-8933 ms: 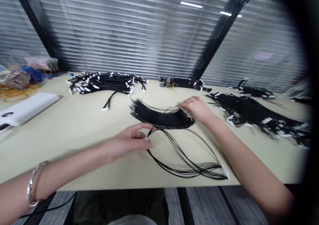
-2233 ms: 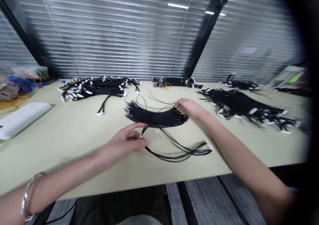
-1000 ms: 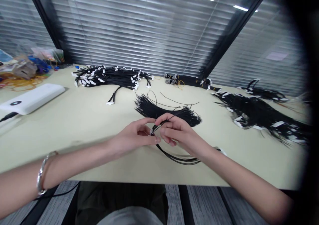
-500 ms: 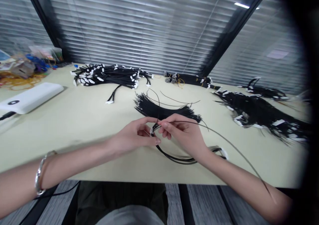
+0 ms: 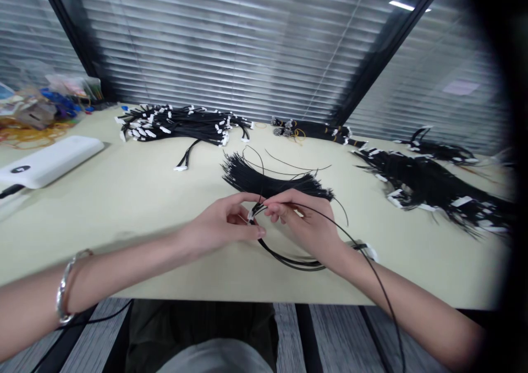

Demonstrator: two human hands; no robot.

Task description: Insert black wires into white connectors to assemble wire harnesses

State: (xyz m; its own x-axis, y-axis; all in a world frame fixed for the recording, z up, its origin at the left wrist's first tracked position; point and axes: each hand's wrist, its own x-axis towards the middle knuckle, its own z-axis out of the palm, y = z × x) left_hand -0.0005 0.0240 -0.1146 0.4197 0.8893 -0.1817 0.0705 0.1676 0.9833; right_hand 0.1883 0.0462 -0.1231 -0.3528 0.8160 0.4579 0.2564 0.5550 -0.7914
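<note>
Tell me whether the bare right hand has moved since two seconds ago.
Yes: from the right end of the curved bundle of thin black wires, the right hand has moved leftward and nearer the wearer.

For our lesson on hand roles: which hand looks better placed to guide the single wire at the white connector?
Probably the right hand: it pinches the single wire close to the white connector, while the left hand is occupied holding that connector.

- Desk point(image 5: 144, 191): pale yellowish top.
- White device point(image 5: 61, 157): lying flat at left; dark oval on top, black cable point(image 5: 11, 190) at near end.
- Yellow bands point(image 5: 25, 133): loose heap, far left, near blue items point(image 5: 60, 104).
- Blinds point(image 5: 206, 48): grey horizontal slats, dark frame bars point(image 5: 383, 54) slanting across.
</note>
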